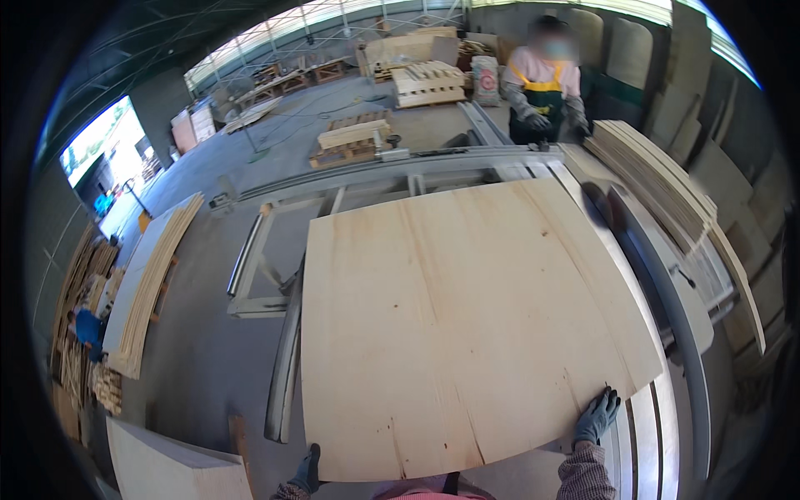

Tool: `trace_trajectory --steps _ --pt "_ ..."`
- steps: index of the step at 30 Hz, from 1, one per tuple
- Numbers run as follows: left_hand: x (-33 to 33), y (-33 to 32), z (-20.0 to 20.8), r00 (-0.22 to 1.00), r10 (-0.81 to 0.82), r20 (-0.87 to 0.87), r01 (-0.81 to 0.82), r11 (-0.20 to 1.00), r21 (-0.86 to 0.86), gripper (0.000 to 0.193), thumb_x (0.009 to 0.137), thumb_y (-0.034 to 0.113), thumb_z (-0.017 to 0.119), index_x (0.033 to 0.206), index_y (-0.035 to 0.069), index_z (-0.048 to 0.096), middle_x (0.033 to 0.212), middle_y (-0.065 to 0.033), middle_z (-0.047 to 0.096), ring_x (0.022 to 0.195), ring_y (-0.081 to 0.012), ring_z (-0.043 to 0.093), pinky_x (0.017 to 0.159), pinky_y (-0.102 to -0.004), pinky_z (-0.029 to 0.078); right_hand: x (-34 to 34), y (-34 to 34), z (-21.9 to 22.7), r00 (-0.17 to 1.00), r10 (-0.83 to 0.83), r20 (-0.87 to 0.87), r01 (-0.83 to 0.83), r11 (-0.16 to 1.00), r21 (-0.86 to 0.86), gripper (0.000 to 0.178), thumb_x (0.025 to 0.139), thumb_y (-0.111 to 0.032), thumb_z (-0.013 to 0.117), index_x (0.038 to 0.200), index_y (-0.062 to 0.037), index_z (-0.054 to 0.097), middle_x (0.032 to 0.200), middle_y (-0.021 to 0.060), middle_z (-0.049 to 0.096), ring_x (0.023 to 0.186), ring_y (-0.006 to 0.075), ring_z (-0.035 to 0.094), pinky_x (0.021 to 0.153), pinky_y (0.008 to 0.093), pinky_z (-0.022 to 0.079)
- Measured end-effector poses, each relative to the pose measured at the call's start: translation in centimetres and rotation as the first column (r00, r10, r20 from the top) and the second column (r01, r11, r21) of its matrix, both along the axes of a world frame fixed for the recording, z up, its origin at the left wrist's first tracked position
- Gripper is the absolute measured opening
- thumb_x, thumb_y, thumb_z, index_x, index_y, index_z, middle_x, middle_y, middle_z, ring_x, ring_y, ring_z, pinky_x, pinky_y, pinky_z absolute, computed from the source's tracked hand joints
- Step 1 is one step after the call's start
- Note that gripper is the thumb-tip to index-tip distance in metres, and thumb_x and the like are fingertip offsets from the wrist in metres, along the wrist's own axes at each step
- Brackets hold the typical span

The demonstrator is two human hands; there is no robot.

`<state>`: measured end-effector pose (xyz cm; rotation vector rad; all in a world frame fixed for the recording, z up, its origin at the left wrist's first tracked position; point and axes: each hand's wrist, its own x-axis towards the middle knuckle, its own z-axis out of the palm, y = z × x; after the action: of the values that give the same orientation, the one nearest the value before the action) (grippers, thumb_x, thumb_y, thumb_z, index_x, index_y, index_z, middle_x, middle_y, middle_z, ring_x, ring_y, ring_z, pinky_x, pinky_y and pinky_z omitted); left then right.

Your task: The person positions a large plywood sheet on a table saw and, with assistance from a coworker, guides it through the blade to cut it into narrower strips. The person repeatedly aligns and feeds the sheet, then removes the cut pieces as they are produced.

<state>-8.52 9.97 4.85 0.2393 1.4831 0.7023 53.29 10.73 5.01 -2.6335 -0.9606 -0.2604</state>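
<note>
Plywood sheet pale, knotty, lying flat

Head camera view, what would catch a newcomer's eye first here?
First, the big pale plywood sheet filling the centre, lying on a grey saw table. The gloved left hand and right hand rest on its near edge. Beyond the far end stands another person in a pink top, beside a stack of boards on the right.

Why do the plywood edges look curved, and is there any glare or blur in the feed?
Head view: fisheye distortion bows the plywood sheet and saw table toward the rim, with black corners; daylight blows out the roof panels and side opening; sheet evenly lit; both gloved hands, left and right, sharp.
</note>
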Motion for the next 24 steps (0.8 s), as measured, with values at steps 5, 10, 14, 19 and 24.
trace_trajectory --steps 5,10,14,19,24 --pt "-1.0 -4.1 0.8 1.000 -0.020 -0.009 0.020 1.000 0.010 0.070 0.085 0.057 0.044 0.132 0.005 0.036 0.122 -0.0129 0.049 0.107 -0.0265 0.053 0.088 -0.0426 0.046 -1.8 -7.0 -0.9 0.997 -0.077 -0.025 0.078 0.995 0.063 0.046 0.087 -0.017 0.047 0.132 -0.0116 0.042 0.140 0.0109 0.036 0.130 0.0318 0.028 0.108 0.0423 0.020" --pt "-0.5 -8.1 0.7 0.999 -0.041 0.017 0.041 0.999 0.008 0.072 0.082 0.053 0.051 0.134 0.006 0.034 0.123 -0.0133 0.049 0.108 -0.0277 0.052 0.090 -0.0431 0.044 0.4 -10.0 -0.3 0.998 -0.063 -0.001 0.062 0.991 0.120 0.046 0.086 -0.014 0.048 0.132 -0.0111 0.043 0.138 0.0113 0.039 0.130 0.0316 0.028 0.108 0.0412 0.021" --pt "-0.6 -10.8 1.3 0.997 -0.070 0.024 0.069 0.998 0.009 0.074 0.080 0.050 0.057 0.135 0.007 0.032 0.123 -0.0136 0.049 0.109 -0.0286 0.051 0.092 -0.0435 0.043 1.7 -12.0 0.9 0.998 -0.069 -0.005 0.069 0.993 0.091 0.045 0.087 -0.014 0.047 0.131 -0.0117 0.044 0.138 0.0111 0.038 0.130 0.0318 0.028 0.108 0.0411 0.021" --pt "-1.2 -14.3 2.6 0.996 -0.091 0.004 0.091 0.996 0.021 0.079 0.077 0.046 0.063 0.137 0.007 0.031 0.124 -0.0140 0.049 0.110 -0.0298 0.050 0.094 -0.0440 0.041 1.5 -16.9 0.4 0.997 -0.055 -0.052 0.060 0.993 0.100 0.046 0.087 -0.019 0.050 0.132 -0.0145 0.043 0.140 0.0100 0.036 0.131 0.0315 0.026 0.108 0.0409 0.020" --pt "-1.6 -17.9 3.7 0.963 -0.242 -0.118 0.256 0.960 0.116 0.084 0.074 0.042 0.070 0.139 0.008 0.029 0.125 -0.0144 0.049 0.110 -0.0310 0.049 0.096 -0.0446 0.039 -0.5 -19.1 3.1 0.973 -0.204 -0.106 0.204 0.979 -0.013 0.057 0.083 -0.037 0.057 0.135 -0.0188 0.040 0.143 0.0068 0.031 0.134 0.0273 0.022 0.109 0.0452 0.013"
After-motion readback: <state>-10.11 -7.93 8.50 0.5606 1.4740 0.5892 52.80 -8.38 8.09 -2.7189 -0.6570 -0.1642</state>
